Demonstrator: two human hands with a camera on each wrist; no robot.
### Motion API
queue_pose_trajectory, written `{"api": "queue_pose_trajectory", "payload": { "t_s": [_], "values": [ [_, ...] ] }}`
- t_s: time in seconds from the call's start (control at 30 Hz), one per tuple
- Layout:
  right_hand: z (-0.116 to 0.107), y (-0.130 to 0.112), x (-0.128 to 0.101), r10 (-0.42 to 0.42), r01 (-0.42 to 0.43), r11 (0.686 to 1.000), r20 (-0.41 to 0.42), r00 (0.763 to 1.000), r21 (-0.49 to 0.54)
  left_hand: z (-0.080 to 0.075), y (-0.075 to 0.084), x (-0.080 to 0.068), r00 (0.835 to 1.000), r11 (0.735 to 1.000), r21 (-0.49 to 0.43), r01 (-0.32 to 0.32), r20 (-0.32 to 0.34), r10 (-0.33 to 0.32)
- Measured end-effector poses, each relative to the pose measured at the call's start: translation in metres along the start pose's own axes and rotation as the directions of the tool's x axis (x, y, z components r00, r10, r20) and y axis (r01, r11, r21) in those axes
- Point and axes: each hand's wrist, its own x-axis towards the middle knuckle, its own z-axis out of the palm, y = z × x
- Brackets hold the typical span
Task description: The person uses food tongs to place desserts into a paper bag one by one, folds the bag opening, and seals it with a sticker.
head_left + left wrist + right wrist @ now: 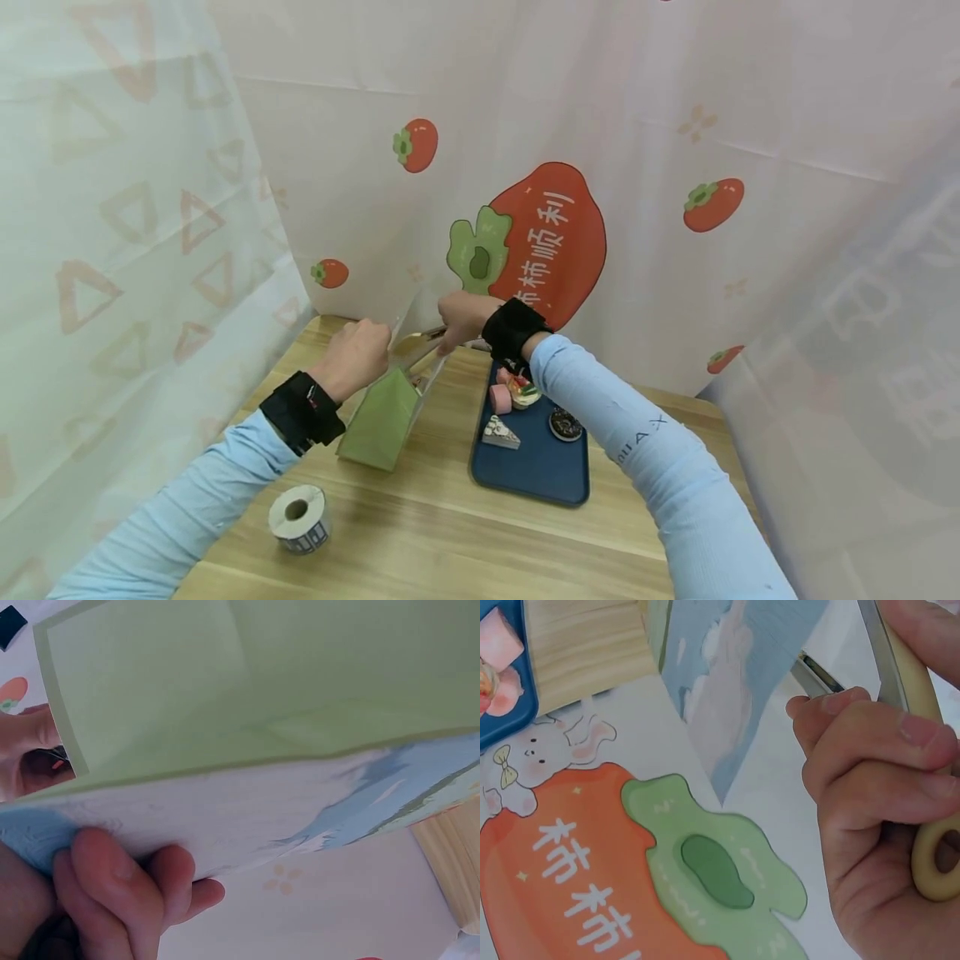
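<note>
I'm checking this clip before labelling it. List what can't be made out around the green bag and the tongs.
- Inside of the green paper bag: head view shows only its outer side; left wrist view is filled by its flap.
- Tips of the tongs: cut off by the right wrist frame edge, too small in the head view.
- Left hand fingertips: tucked behind the bag's edge.
- Pastries on the blue tray: partly hidden by the right hand and sleeve.
</note>
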Motion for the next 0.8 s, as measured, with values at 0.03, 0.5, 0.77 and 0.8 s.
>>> {"api": "queue_pose_trajectory", "payload": {
  "t_s": [0.03, 0.5, 0.77, 0.8],
  "values": [
    [-0.002, 0.002, -0.003, -0.005, 0.005, 1.0, -0.005, 1.0, 0.002, 0.0, 0.0, 0.0, 1.0, 1.0, 0.002, 0.004, 0.003, -0.004],
    [-0.031, 0.032, -0.08, 0.056, -0.025, 0.981, -0.154, 0.986, 0.194, -0.002, -0.001, 0.002, 1.0, 1.0, 0.007, 0.008, 0.0, -0.008],
    [-0.016, 0.056, -0.135, -0.004, 0.085, 0.966, -0.316, 0.949, 0.245, 0.0, -0.002, 0.004, 1.0, 0.998, 0.064, -0.015, -0.025, 0.017],
    [-0.012, 0.059, -0.141, -0.005, 0.095, 0.964, -0.34, 0.94, 0.248, 0.0, -0.002, 0.004, 1.0, 0.998, 0.065, -0.013, -0.023, 0.015]
  ]
}}
